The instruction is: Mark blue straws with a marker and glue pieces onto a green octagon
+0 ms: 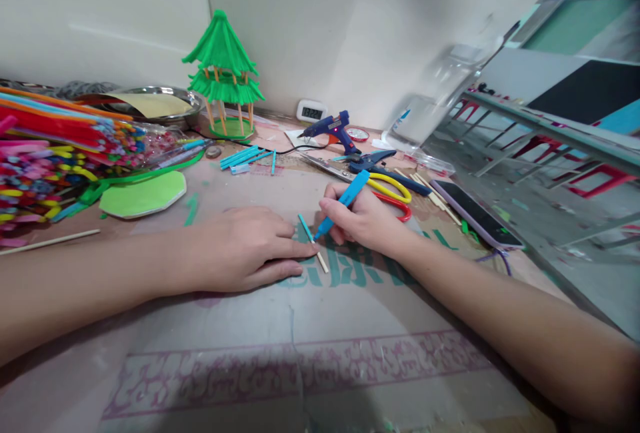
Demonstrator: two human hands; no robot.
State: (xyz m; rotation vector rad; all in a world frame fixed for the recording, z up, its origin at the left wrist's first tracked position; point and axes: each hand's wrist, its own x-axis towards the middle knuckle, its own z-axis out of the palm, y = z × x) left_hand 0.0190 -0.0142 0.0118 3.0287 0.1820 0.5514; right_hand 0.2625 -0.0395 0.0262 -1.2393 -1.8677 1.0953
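Note:
My right hand (pixel 357 216) is closed around a blue marker (pixel 347 200), its tip touching a short thin wooden stick (pixel 321 262). The stick's far part is coloured blue and its near part is bare wood. My left hand (pixel 260 243) lies flat on the work surface with fingers stretched out, the index fingertip pressing on the middle of the stick. Beyond my hands lie several blue-coloured sticks (pixel 243 158) and a blue marker cap (pixel 241 169). Scissors (pixel 390 186) with yellow and red handles lie just behind my right hand.
A green pavilion model (pixel 220 80) stands at the back. Near it are a digital timer (pixel 311 111) and a blue glue gun (pixel 333 128). Pipe cleaners (pixel 60 160) and a green octagonal board (pixel 145 194) lie left; pliers (pixel 373 161), a phone (pixel 475 213) and a plastic bottle (pixel 425 110) are right.

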